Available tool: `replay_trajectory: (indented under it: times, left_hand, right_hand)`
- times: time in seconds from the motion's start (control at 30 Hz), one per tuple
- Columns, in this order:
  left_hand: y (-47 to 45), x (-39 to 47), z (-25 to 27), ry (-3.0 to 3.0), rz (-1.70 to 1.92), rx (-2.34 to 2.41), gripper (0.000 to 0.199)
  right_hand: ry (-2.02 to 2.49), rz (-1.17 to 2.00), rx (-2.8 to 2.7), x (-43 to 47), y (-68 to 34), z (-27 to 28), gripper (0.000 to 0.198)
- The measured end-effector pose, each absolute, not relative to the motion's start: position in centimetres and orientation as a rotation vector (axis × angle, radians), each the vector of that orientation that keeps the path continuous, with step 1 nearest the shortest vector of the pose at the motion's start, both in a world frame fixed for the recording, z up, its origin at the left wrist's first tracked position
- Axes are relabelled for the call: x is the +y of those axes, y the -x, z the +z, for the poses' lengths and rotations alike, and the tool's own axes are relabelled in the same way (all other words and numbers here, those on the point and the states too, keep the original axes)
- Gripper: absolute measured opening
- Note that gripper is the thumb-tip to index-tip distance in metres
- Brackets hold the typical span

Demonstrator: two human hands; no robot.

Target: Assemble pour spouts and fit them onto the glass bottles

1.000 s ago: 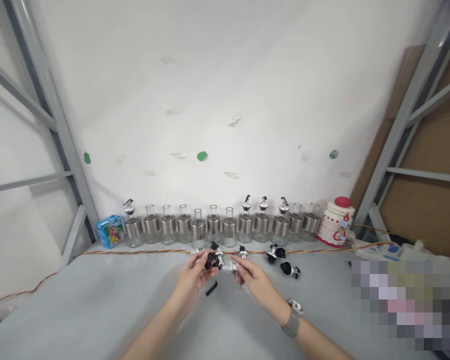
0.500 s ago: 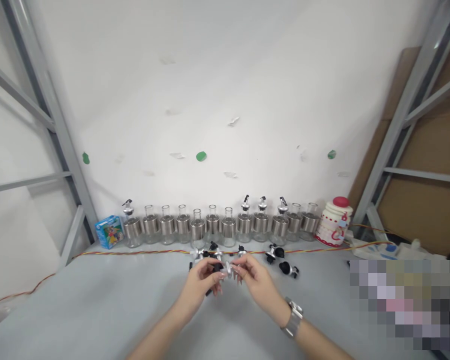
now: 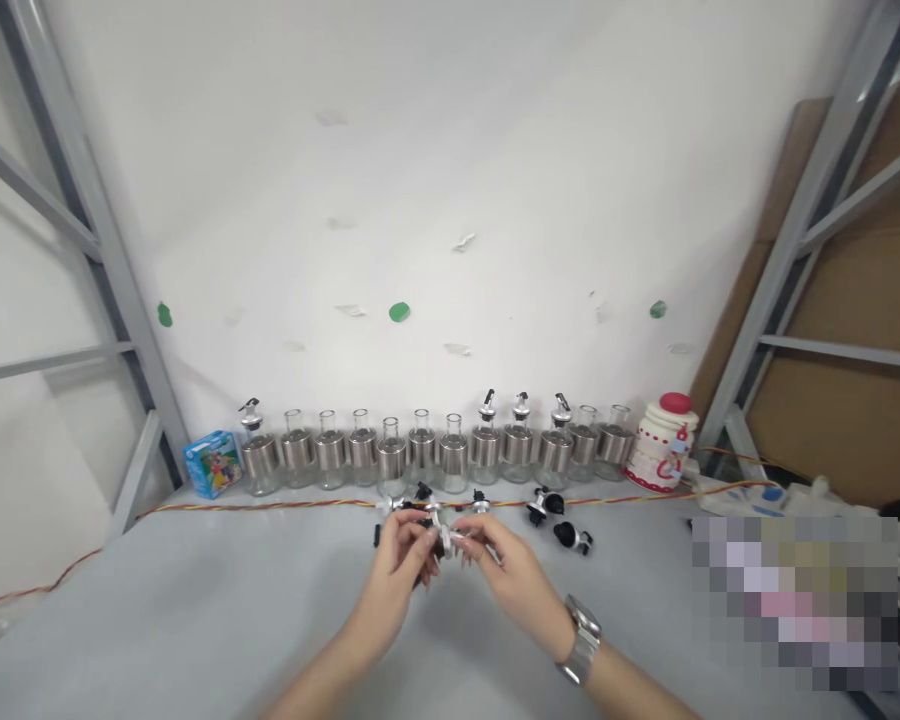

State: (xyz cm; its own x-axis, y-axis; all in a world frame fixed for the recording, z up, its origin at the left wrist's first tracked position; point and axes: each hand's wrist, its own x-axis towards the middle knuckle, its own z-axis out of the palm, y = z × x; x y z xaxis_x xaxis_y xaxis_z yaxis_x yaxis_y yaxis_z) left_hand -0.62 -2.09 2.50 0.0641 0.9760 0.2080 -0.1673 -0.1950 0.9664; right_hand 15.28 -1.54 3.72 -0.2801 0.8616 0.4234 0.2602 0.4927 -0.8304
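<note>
- Because the left hand [image 3: 397, 566] covers its black end, the small silver-and-black pourer stopper [image 3: 446, 541] is partly hidden.
- Its silver rim shows edgewise.
- Left and right hand [image 3: 508, 560] pinch it closely, mid-scene, above the grey tabletop [image 3: 255, 590].

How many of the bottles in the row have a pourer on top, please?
4: the leftmost bottle, then the eighth bottle, ninth bottle and tenth bottle from the left. None appears hidden.
</note>
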Motion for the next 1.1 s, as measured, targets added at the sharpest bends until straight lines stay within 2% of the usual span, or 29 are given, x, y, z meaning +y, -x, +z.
replay_trajectory:
  times: [0.13,0.27,0.37,0.47,0.7,0.83,0.93,1.1]
  left_hand:
    - [0.4,-2.2,2.0,-1.228,1.434,0.998,0.027]
    - [0.3,-2.1,2.0,-1.312,1.431,1.043,0.026]
    - [0.4,-2.4,2.0,-1.432,1.403,1.121,0.026]
    - [0.5,-2.7,2.0,-1.581,1.344,1.251,0.023]
    - [0.9,-2.7,2.0,-1.760,1.252,1.377,0.037]
    - [0.5,-2.5,2.0,-1.469,1.104,1.369,0.053]
    - [0.1,-2.4,1.9,-1.289,1.072,1.326,0.055]
    - [0.0,-2.6,1.2,-1.315,1.216,1.326,0.056]
  right_hand:
    - [0.933,0.984,-1.719,-1.4,-15.0,3.4,0.018]
    - [0.937,1.324,-1.605,-0.7,-14.6,2.9,0.034]
    - [0.933,1.421,-1.576,-0.5,-14.5,2.7,0.041]
    - [0.914,1.324,-1.622,-0.9,-14.4,2.5,0.035]
    - [0.941,1.030,-1.952,-2.9,-14.2,2.4,0.014]
    - [0.990,0.898,-2.068,-3.1,-14.4,2.6,0.012]
    - [1.023,0.764,-2.117,-3.1,-14.5,2.7,0.012]
    - [0.992,0.542,-2.196,-3.6,-14.2,3.1,0.020]
